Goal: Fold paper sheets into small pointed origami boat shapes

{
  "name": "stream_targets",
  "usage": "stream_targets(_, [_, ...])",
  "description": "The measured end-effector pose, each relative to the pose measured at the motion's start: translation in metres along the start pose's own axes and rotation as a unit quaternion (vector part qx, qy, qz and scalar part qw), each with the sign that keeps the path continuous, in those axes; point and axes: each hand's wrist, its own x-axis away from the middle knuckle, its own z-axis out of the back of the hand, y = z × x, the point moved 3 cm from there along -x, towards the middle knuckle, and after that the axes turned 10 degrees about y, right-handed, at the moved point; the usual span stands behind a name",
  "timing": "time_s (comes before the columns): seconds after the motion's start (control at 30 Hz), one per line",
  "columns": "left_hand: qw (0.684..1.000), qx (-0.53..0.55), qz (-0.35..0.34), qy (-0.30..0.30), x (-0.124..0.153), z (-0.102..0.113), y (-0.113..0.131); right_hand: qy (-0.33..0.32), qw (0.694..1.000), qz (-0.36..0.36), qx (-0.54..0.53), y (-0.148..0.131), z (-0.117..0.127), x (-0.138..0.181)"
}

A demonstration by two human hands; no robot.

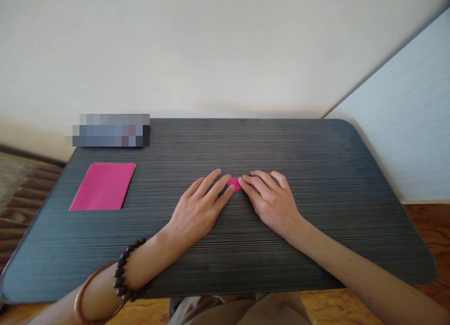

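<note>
A small folded piece of pink paper lies low on the dark table in front of me. My left hand has its thumb and index finger on the paper's left side, the other fingers spread out over the table. At the right side of the paper, the thumb and index finger of my right hand hold it, with the remaining fingers bent beside them. The fingertips cover both ends of the paper, so its full shape is hidden.
A stack of square pink paper sheets lies at the table's left. Behind it, near the back left edge, stands a blurred-out box-like object. The dark ribbed table meets a pale wall. A whitish panel rises on the right.
</note>
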Motion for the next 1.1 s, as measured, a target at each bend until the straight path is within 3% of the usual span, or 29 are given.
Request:
stream_targets(0.13, [1.000,0.015,-0.014,-0.008,0.001,-0.001,-0.001,-0.007,1.000,-0.012,-0.015,0.002,-0.002,0.002])
stream_targets(0.67, [0.999,0.009,0.051,0.003,0.005,0.001,0.000,0.002,0.997,-0.059,-0.049,0.007,0.002,0.017])
stream_targets(0.87, [0.998,0.037,0.050,0.022,0.001,-0.001,-0.002,0.015,0.983,-0.147,-0.111,0.015,-0.005,-0.001])
stream_targets(1.0, [0.987,0.101,0.094,0.078,-0.011,-0.005,-0.013,0.011,0.968,-0.168,-0.186,0.023,-0.017,-0.014])
stream_targets(1.1, [0.974,0.154,0.147,0.082,-0.020,-0.010,-0.022,0.006,0.955,-0.188,-0.228,0.029,-0.020,-0.017])
